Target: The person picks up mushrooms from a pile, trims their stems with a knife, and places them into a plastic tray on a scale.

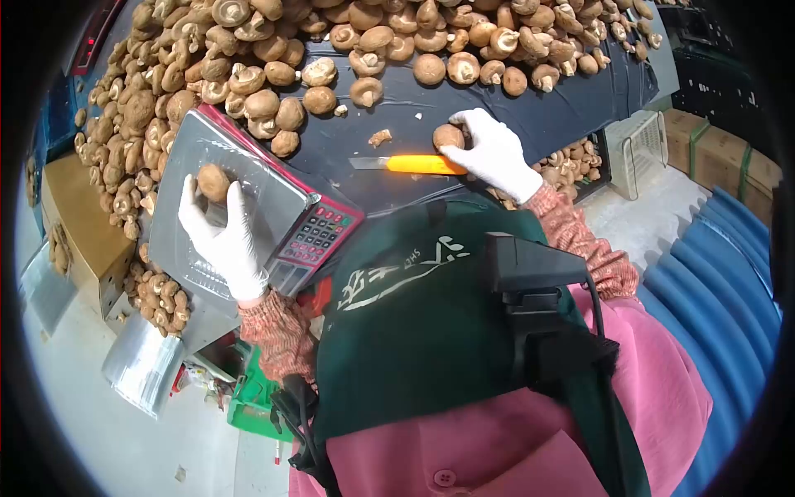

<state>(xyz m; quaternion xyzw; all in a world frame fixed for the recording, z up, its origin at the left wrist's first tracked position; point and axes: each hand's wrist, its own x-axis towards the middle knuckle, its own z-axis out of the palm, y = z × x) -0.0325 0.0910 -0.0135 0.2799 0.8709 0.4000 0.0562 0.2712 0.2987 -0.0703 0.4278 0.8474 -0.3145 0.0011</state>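
Observation:
My left hand (pixel 219 236), in a white glove, is above the clear-covered pan of a digital scale (pixel 277 178). Its thumb and fingers close around a brown mushroom (pixel 214 183). Over the dark table my right hand (pixel 494 155), gloved in white too, grips another mushroom (pixel 448 137) by its side. A utility knife with a yellow handle (pixel 421 164) lies just below that mushroom, blade to the left; the handle's right end meets the edge of my right hand. Small mushroom scraps (pixel 379 137) lie to the left of it.
A large pile of mushrooms (pixel 397 25) covers the table's far side and left. Loose mushrooms (pixel 571 166) fill a container at right, near a white plastic basket (pixel 636 149). A cardboard box (pixel 87 224), green crate (pixel 255 398) and blue corrugated material (pixel 712 273) stand around.

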